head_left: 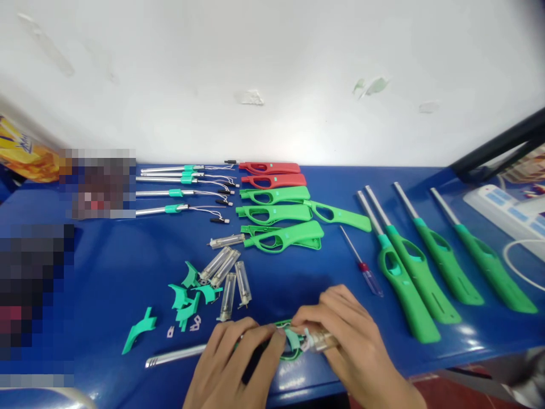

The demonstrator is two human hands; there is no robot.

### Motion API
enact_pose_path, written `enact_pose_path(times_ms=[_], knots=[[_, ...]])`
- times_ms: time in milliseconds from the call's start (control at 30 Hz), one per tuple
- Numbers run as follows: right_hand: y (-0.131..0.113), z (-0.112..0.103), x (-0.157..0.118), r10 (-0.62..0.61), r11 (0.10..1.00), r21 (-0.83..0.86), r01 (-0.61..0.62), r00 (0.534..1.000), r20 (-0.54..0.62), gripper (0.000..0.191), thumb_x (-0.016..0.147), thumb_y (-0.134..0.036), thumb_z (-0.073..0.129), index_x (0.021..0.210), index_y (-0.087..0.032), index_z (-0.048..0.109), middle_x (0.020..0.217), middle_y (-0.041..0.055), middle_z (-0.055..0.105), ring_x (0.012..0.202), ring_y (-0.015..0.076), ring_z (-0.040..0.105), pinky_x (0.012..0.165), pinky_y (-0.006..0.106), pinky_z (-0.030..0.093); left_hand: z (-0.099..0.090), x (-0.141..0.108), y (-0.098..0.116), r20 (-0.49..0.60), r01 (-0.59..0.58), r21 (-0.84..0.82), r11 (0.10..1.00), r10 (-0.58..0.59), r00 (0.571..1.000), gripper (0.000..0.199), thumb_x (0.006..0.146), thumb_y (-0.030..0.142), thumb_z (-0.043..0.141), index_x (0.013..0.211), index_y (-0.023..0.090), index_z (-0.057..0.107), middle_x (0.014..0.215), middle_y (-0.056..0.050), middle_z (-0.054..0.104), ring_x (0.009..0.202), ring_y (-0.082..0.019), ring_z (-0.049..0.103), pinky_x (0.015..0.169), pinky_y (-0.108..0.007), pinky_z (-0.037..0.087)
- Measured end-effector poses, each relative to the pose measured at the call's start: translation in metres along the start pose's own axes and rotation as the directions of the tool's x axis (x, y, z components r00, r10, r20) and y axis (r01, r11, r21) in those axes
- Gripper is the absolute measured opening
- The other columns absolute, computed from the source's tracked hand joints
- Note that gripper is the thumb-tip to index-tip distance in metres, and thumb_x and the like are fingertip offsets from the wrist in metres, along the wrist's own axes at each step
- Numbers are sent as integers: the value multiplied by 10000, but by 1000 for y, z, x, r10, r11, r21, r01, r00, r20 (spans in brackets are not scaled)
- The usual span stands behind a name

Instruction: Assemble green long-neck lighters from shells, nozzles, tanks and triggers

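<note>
At the table's front edge my left hand [238, 360] is closed around a partly assembled green gas lighter [290, 357], mostly hidden by the fingers. Its metal tube [176, 355] sticks out to the left. A teal trigger [293, 338] shows in the lighter's open shell. My right hand [351, 341] grips a clear fuel tank [324, 342] at the right end of that shell. Beyond my hands lie several loose clear tanks [229, 295], loose teal triggers [186, 309] and small pinkish clips [195, 323].
Red shells [272, 180] and green shells [289, 234] lie mid-table. Metal tubes with wires [170, 193] lie at the back left. A screwdriver [361, 266] and several whole green lighters [409, 301] are on the right, near a white power strip [506, 210].
</note>
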State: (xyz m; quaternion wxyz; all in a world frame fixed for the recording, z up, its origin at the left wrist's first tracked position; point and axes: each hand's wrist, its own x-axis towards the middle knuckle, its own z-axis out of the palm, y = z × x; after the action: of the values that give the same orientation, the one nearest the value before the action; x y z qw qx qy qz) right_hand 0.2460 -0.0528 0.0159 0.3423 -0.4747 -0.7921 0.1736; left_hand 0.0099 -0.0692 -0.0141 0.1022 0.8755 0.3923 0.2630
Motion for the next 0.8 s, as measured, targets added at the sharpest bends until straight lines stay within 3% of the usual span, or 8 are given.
enact_pose_path(times_ms=[167, 300, 500, 700, 800], knots=[[2, 0, -4, 3, 1000, -16, -2, 999, 39, 241, 1011, -19, 548, 1078, -208, 682, 788, -27, 629, 677, 146, 550, 714, 298, 432, 0, 1, -3, -16, -51, 13, 999, 51, 999, 351, 1056, 70, 520, 1292, 206, 741, 1206, -37, 781, 1137, -252, 644, 1055, -408, 436], [-2, 0, -5, 29, 999, -44, -27, 999, 34, 195, 1064, -88, 537, 1058, -223, 677, 813, -8, 621, 717, 166, 564, 727, 298, 443, -2, 8, 0, -83, -48, 14, 999, 49, 995, 356, 1019, -2, 517, 1185, 198, 762, 1132, -39, 777, 1087, -240, 646, 1008, -381, 465], [-12, 3, 5, 6, 1000, -9, -6, 1000, 4, 199, 1062, -72, 502, 1027, -222, 628, 814, -17, 657, 705, 158, 560, 736, 296, 444, -1, 12, 1, -110, -63, -17, 998, 61, 992, 346, 1012, -13, 533, 1207, 179, 745, 1143, -50, 771, 1103, -234, 653, 990, -365, 496], [-12, 4, 7, 54, 998, 46, -53, 998, -16, 199, 1022, -49, 564, 1020, -230, 646, 831, -24, 690, 707, 153, 557, 713, 297, 434, 0, 6, -2, -38, -44, 5, 999, 44, 998, 330, 1062, 79, 525, 1279, 210, 736, 1210, -42, 768, 1145, -243, 666, 1037, -390, 499], [-12, 4, 5, 81, 995, 66, -79, 996, -31, 192, 1014, -60, 594, 1022, -237, 667, 825, -20, 679, 704, 154, 558, 707, 289, 449, -1, 9, 2, -65, -2, -14, 1000, 1, 998, 220, 1089, 166, 582, 1249, 224, 722, 1235, -40, 771, 1176, -239, 676, 1062, -399, 509]])
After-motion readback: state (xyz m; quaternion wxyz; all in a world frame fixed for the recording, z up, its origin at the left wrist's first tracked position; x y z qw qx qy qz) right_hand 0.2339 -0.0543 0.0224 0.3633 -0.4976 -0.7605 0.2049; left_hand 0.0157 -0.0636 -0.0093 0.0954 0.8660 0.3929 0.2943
